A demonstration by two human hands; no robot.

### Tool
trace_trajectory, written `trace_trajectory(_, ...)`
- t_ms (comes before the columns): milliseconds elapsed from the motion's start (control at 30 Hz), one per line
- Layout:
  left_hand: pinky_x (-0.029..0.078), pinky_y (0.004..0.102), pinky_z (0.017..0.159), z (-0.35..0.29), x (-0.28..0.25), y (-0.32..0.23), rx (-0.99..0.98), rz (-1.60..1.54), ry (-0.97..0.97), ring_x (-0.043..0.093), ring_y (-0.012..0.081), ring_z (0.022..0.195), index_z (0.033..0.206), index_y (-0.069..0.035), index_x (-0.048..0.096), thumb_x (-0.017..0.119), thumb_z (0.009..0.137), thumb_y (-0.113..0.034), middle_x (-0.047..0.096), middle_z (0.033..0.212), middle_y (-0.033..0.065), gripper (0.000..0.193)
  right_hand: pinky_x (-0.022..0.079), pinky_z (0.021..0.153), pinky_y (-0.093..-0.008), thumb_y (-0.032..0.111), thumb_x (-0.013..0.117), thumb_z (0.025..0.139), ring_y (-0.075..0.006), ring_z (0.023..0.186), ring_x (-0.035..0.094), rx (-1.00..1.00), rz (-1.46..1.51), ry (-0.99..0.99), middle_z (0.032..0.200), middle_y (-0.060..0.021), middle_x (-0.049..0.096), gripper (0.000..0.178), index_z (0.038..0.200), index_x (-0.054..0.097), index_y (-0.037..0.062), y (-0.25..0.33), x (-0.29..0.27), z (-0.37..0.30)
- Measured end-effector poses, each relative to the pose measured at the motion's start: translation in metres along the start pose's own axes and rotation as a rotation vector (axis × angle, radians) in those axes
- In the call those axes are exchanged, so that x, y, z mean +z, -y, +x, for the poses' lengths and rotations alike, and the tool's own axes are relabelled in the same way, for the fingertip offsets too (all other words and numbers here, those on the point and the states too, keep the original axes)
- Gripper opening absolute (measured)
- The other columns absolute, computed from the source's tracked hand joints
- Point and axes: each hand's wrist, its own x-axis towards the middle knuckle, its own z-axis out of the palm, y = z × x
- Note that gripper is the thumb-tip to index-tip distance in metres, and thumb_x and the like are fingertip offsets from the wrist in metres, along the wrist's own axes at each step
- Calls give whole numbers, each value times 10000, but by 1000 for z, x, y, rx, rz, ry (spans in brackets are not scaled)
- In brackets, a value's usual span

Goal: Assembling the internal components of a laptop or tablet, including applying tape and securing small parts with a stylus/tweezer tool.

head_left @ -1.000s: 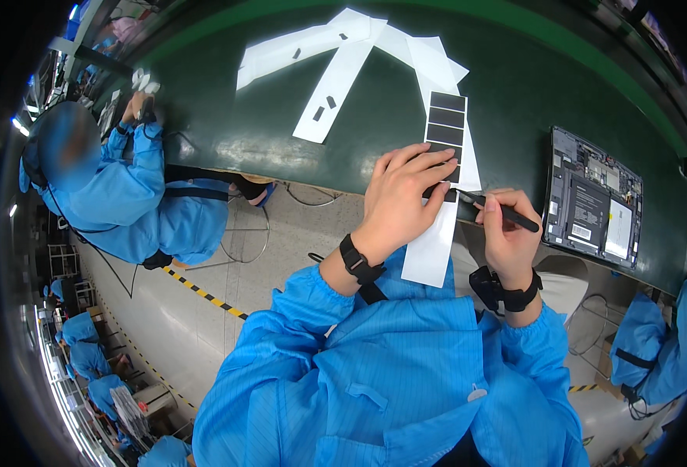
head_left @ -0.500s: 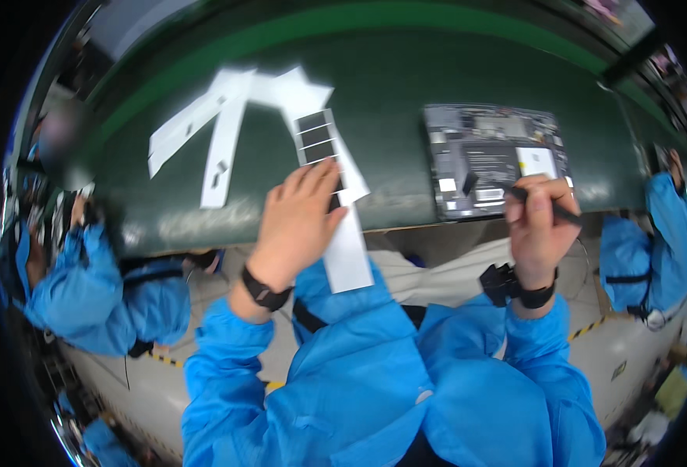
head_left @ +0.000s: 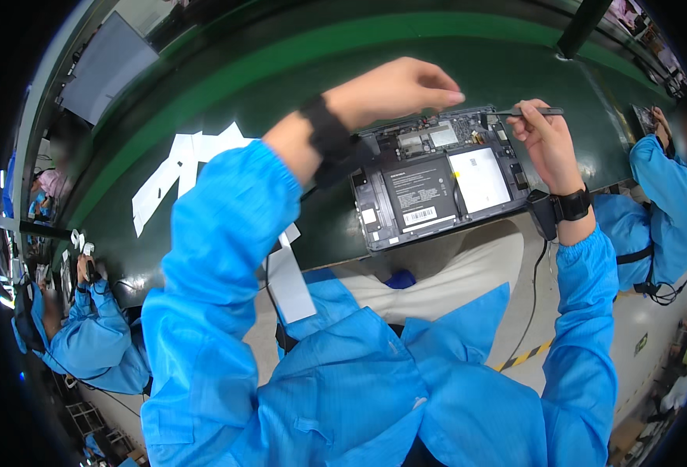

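Note:
An opened flat electronic device lies on the green bench, its insides facing up. It shows a black battery, a white panel and a circuit board along the far side. My left hand reaches over the device's far edge, thumb and fingers pinched; whatever is between them is too small or hidden to name. At the far right corner of the device, my right hand grips dark tweezers. The tweezers' tips point left, close to the board; contact cannot be told.
White paper strips with small dark pieces lie on the bench at the left. Another white strip hangs past the bench's front edge, partly behind my left sleeve. People in blue sit at the left and right.
My left hand has left the strip with black patches and crossed rightward above the device. My right hand has moved with the tweezers to the far right corner. The view has shifted.

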Motion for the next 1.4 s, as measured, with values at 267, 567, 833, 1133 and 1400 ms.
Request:
trace_trajectory(267, 503, 303, 788, 53, 19, 31, -75, 170, 57, 648, 174, 833, 1021, -3, 745, 730, 875, -382, 717, 887, 96, 406, 468, 669, -225, 146, 583, 989, -102, 737, 595, 169, 57, 90, 893, -103, 685, 153, 1019, 616, 1, -19, -7, 24)
trace_trajectory(567, 498, 282, 746, 60, 19, 37, -6, 135, 98, 647, 145, 797, 1007, 0, 748, 791, 819, -303, 725, 868, 89, 359, 460, 653, -217, 158, 589, 986, -94, 720, 604, 209, 56, 108, 895, -106, 698, 158, 1017, 618, 6, -16, -6, 29)
trace_trajectory(833, 483, 266, 640, 67, 24, 37, -17, 184, 113, 604, 113, 655, 884, 3, 755, 766, 830, -226, 687, 717, 46, 236, 448, 634, -214, 151, 591, 984, -91, 710, 599, 196, 45, 121, 889, -110, 697, 150, 1011, 616, 5, -19, -8, 30)
trace_trajectory(1133, 447, 269, 609, 62, 25, 31, -8, 230, 148, 560, 108, 618, 864, -6, 742, 801, 781, -241, 611, 648, 6, 257, 435, 616, -211, 159, 591, 985, -88, 689, 587, 168, 98, 113, 865, -115, 695, 167, 1002, 618, -4, -21, -9, 27)
trace_trajectory(1400, 456, 283, 632, 62, 24, 34, 12, 258, 164, 568, 121, 646, 921, -15, 757, 783, 767, -176, 600, 668, -5, 225, 454, 582, -203, 141, 588, 984, -80, 676, 601, 168, 8, 71, 865, -116, 691, 150, 997, 607, -7, -22, -7, 27)
